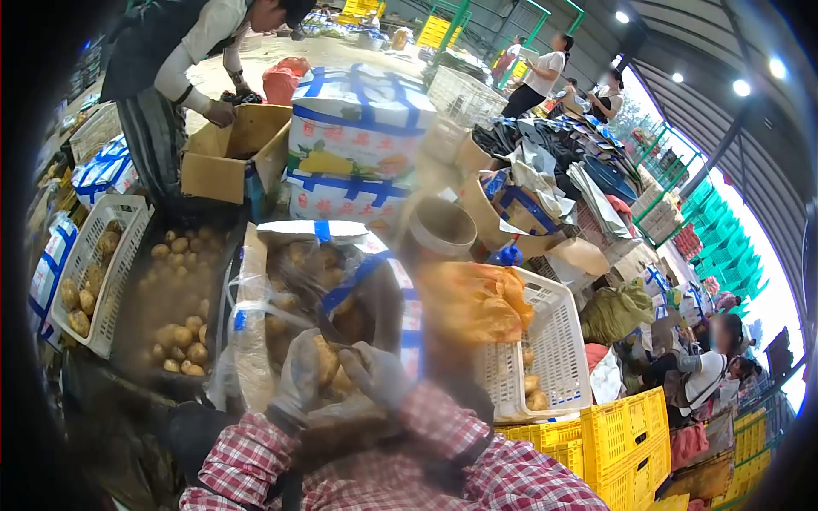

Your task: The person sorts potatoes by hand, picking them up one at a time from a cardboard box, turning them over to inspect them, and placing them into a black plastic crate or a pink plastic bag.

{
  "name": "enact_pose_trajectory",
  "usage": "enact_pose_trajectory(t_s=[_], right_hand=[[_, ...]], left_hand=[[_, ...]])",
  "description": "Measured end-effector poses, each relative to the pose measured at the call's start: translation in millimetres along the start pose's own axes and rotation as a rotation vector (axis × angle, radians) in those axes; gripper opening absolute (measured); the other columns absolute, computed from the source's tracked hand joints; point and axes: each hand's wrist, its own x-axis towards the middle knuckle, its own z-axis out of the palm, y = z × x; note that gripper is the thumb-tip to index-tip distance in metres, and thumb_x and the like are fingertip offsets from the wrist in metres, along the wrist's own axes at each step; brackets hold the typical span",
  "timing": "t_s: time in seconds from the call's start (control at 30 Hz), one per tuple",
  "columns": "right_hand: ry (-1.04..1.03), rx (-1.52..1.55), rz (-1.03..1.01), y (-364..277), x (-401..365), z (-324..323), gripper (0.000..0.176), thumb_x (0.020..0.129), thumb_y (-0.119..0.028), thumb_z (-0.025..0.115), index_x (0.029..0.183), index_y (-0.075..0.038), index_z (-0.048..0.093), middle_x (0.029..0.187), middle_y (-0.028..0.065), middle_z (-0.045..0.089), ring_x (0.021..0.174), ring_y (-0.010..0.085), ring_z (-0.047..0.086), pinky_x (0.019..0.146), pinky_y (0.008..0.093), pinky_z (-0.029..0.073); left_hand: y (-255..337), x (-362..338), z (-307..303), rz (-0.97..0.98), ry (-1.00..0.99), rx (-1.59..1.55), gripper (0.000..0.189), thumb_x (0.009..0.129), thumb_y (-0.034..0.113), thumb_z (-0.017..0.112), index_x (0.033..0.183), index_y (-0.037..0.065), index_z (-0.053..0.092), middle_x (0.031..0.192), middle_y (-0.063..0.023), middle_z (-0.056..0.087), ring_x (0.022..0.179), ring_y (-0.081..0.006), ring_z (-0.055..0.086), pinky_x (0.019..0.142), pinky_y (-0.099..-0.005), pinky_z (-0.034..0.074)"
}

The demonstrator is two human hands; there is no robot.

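A potato (325,361) sits against the fingers of my left hand (298,375), which wears a grey glove and is closed around it. My right hand (380,373), also gloved, is just to the right with its fingers curled; what they hold, if anything, is blurred. Both hands are over the near end of an open carton (251,341) with white and blue printed sides. More potatoes (313,264) lie inside it, partly under clear plastic film (256,294) and a blue tape-edged flap (362,277).
Left of the carton is a dark bin (136,289) of potatoes, then a white crate (128,230). An orange bag (486,302) lies over another white crate (558,341) at right. Yellow crates (626,439) stand lower right. A person (170,68) bends over a cardboard box (213,175).
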Motion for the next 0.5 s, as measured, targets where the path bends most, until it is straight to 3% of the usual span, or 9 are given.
enact_pose_trajectory(t_s=[0.07,0.1,0.17,0.23,0.3,0.4,0.47,0.5], right_hand=[[-0.001,-0.085,-0.091,4,0,3,0.041,0.099,-0.042,0.051,0.101,-0.004,0.063,0.081,0.0133,0.066,0.075,0.0226,0.065,0.069,0.0363,0.049],[-0.068,-0.018,-0.008,0,-1,-2,0.044,0.098,-0.048,0.048,0.099,-0.006,0.06,0.088,0.0218,0.065,0.086,0.0411,0.063,0.074,0.044,0.048],[-0.015,-0.004,0.015,4,5,-4,0.044,0.098,-0.048,0.049,0.1,-0.006,0.06,0.089,0.0223,0.065,0.087,0.0411,0.062,0.075,0.0438,0.048],[-0.025,0.089,0.085,7,6,-2,0.044,0.098,-0.048,0.049,0.101,-0.006,0.06,0.09,0.0229,0.065,0.089,0.0411,0.062,0.076,0.0431,0.048],[-0.042,0.016,0.009,6,0,-1,0.044,0.098,-0.048,0.049,0.101,-0.006,0.06,0.09,0.0229,0.065,0.088,0.0407,0.062,0.076,0.0428,0.048],[-0.03,-0.025,-0.001,5,1,-5,0.043,0.098,-0.047,0.05,0.101,-0.006,0.061,0.09,0.0224,0.065,0.086,0.0386,0.063,0.076,0.0422,0.048],[-0.025,-0.106,0.05,2,7,-13,0.041,0.098,-0.046,0.051,0.102,-0.006,0.061,0.089,0.022,0.065,0.086,0.0371,0.064,0.076,0.0414,0.048],[-0.006,-0.049,0.023,7,4,-9,0.038,0.098,-0.043,0.052,0.103,-0.006,0.061,0.087,0.021,0.065,0.085,0.0359,0.064,0.075,0.0411,0.048]], left_hand=[[38,4,1,-0.021,-0.116,0.024,0.056,0.103,0.047,0.036,0.132,0.001,0.046,0.12,-0.0127,0.053,0.113,-0.0201,0.053,0.097,-0.0316,0.044],[43,4,7,0.064,-0.053,0.028,0.051,0.103,0.046,0.037,0.125,0.001,0.051,0.11,-0.0108,0.057,0.104,-0.0182,0.055,0.092,-0.0317,0.046],[12,6,12,0.224,0.11,0.219,0.047,0.102,0.044,0.04,0.118,0.002,0.054,0.101,-0.0076,0.06,0.095,-0.0156,0.056,0.086,-0.0318,0.047],[4,4,15,0.063,0.202,-0.042,0.042,0.101,0.041,0.046,0.114,0.003,0.055,0.096,-0.0055,0.061,0.09,-0.0134,0.056,0.083,-0.033,0.048],[20,3,9,-0.088,0.083,-0.015,0.043,0.101,0.04,0.047,0.12,0.002,0.054,0.106,-0.0082,0.06,0.1,-0.0147,0.056,0.09,-0.0333,0.047],[33,4,9,-0.112,0.084,0.065,0.04,0.102,0.035,0.046,0.12,0.001,0.056,0.111,-0.0118,0.061,0.106,-0.021,0.057,0.093,-0.0343,0.046],[-16,8,7,0.068,0.16,0.207,0.037,0.102,0.032,0.046,0.117,0.0,0.057,0.11,-0.0129,0.062,0.103,-0.0237,0.058,0.092,-0.0352,0.046],[-36,10,4,0.065,0.146,0.182,0.036,0.1,0.029,0.048,0.119,-0.001,0.056,0.113,-0.016,0.061,0.106,-0.0269,0.058,0.096,-0.0362,0.045]])
